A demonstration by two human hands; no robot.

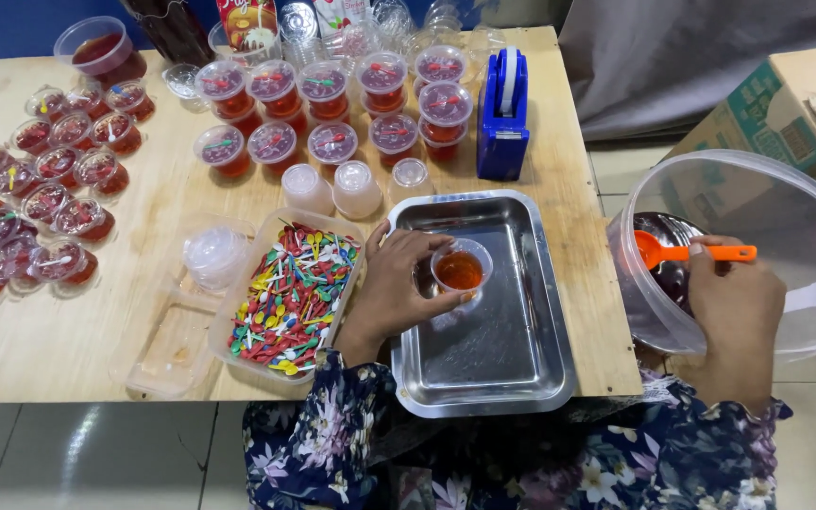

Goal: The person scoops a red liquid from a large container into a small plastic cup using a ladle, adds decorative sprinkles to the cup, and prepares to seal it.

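Head view, single: looks steeply down from above and close behind both hands, left hand (399, 288) near centre, right hand (734, 302) toward right edge.

Wooden table (68, 331) carries a steel tray (484, 378) under the left hand's grip, spoon tub (238, 349) beside it, blue tape dispenser (503, 118) beyond.
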